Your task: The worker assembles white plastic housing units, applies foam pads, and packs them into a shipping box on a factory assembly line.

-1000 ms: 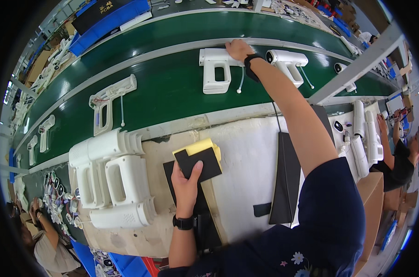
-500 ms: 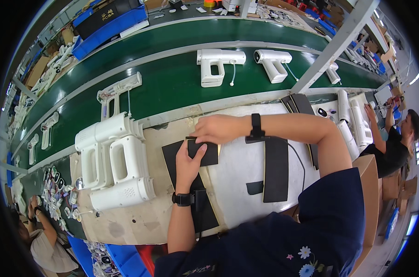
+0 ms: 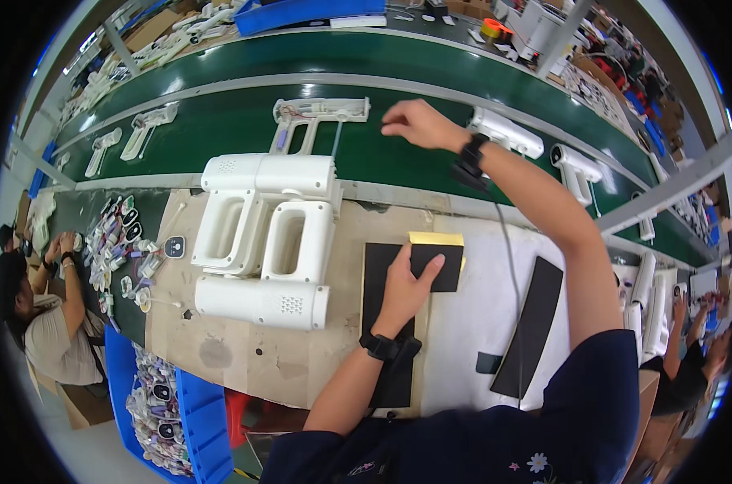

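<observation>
My left hand (image 3: pixel 404 294) is closed on a black foam pad (image 3: pixel 440 266), thumb on top. The pad's far edge shows a yellow backing strip (image 3: pixel 437 239). Under this hand and wrist lies a longer black foam strip (image 3: pixel 378 274), partly hidden. My right hand (image 3: pixel 424 127) is raised over the green belt, its fingers loosely bent and slightly apart, with nothing visible in them. It is between an open white gun-shaped housing (image 3: pixel 321 110) with exposed wires and a closed white gun-shaped device (image 3: pixel 507 133). A dark cable runs down from the right wrist's band.
Stacked white handle housings (image 3: pixel 261 218) stand left of my left hand. Another black foam strip (image 3: pixel 531 323) lies on the white mat (image 3: pixel 454 363). Small wired parts (image 3: pixel 128 242) are heaped at left, above a blue bin (image 3: pixel 204 419). A metal post (image 3: pixel 664 181) slants at right. Co-workers sit on both sides.
My right hand has left the foam pad and moved up and away over the belt. My left hand still holds the pad. The view has turned right, and yellow backing now shows along the pad's edge.
</observation>
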The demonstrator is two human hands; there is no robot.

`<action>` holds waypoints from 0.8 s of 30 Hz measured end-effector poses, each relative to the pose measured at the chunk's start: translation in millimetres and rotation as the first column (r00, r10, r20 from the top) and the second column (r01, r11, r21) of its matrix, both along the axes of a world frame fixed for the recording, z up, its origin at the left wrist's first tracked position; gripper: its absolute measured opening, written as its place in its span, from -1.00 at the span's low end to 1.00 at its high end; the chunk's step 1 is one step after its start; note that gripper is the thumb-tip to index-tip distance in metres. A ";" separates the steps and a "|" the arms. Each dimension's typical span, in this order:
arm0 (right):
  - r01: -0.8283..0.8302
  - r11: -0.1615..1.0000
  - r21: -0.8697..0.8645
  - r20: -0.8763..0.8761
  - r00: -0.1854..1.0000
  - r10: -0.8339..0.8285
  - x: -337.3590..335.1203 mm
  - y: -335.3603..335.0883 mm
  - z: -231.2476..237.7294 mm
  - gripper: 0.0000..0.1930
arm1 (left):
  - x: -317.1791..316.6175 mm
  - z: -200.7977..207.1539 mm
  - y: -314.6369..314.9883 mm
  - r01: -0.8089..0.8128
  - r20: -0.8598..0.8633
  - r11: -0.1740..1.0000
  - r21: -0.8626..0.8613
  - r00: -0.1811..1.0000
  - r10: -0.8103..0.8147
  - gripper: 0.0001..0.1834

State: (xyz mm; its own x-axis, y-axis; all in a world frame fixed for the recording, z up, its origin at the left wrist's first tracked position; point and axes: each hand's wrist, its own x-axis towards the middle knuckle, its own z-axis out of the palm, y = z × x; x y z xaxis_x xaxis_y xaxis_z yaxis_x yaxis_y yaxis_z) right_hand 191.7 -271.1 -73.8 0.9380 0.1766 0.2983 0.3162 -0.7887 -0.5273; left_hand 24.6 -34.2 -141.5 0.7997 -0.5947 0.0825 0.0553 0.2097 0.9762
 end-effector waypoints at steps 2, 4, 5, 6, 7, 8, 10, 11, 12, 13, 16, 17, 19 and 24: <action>-0.022 1.000 0.020 0.020 1.000 0.021 55.0 15.8 -9.6 -0.78 | 2.9 -1.2 1.9 -0.040 -0.041 0.999 0.002 0.998 0.040 -0.62; 0.019 0.994 -0.108 0.052 0.999 -0.014 97.4 26.9 -16.9 -0.78 | 3.1 -0.6 -1.0 -0.072 -0.030 0.997 -0.001 0.997 0.072 -0.61; 0.007 0.995 -0.104 0.050 0.999 -0.002 114.5 34.0 -22.2 -0.78 | 2.9 0.2 -1.6 -0.081 -0.026 0.997 0.016 0.996 0.081 -0.61; 0.059 0.988 -0.140 0.071 0.996 -0.050 129.3 40.0 -27.4 -0.77 | 3.5 1.9 -2.0 -0.086 -0.022 0.996 0.033 0.996 0.087 -0.61; 0.115 0.978 -0.174 0.095 0.991 -0.099 141.8 42.9 -31.5 -0.77 | 5.5 3.6 -2.3 -0.093 -0.022 0.995 0.037 0.995 0.094 -0.61; 0.104 0.980 -0.169 0.089 0.992 -0.089 152.0 47.4 -35.9 -0.77 | 6.3 4.7 -1.2 -0.118 -0.081 0.993 0.030 0.989 0.120 -0.62; 0.152 0.961 -0.230 0.133 0.983 -0.124 165.5 51.4 -43.8 -0.75 | 5.8 7.3 -2.1 -0.144 -0.141 0.989 0.027 0.979 0.146 -0.62; 0.168 0.956 -0.242 0.125 0.982 -0.142 168.7 57.0 -44.4 -0.74 | 4.9 8.5 -1.7 -0.193 -0.135 0.981 0.027 0.971 0.195 -0.63; 0.163 0.958 -0.236 0.121 0.983 -0.138 170.6 62.0 -44.8 -0.74 | 4.8 8.2 -0.7 -0.240 -0.128 0.971 0.025 0.962 0.241 -0.64; 0.193 0.935 -0.296 0.094 0.980 -0.173 171.0 66.4 -44.6 -0.73 | 5.4 6.3 0.8 -0.241 -0.129 0.970 0.031 0.961 0.243 -0.64; 0.253 0.881 -0.400 0.158 0.966 -0.206 163.3 57.4 -38.9 -0.70 | 2.7 4.2 -1.7 -0.217 -0.146 0.976 0.016 0.965 0.217 -0.64; 0.277 0.855 -0.439 0.238 0.953 -0.187 157.5 53.5 -35.2 -0.69 | 3.5 3.8 -1.9 -0.222 -0.141 0.975 0.005 0.965 0.221 -0.64; 0.244 0.915 -0.322 0.296 0.944 -0.148 139.2 37.5 -25.0 -0.68 | 4.5 5.9 -1.5 -0.184 -0.178 0.983 0.022 0.966 0.185 -0.60; -0.254 0.965 -0.060 -0.161 0.957 0.241 20.2 30.7 19.0 -0.84 | 10.1 -10.9 -3.1 -0.234 -0.101 0.972 0.028 0.966 0.236 -0.62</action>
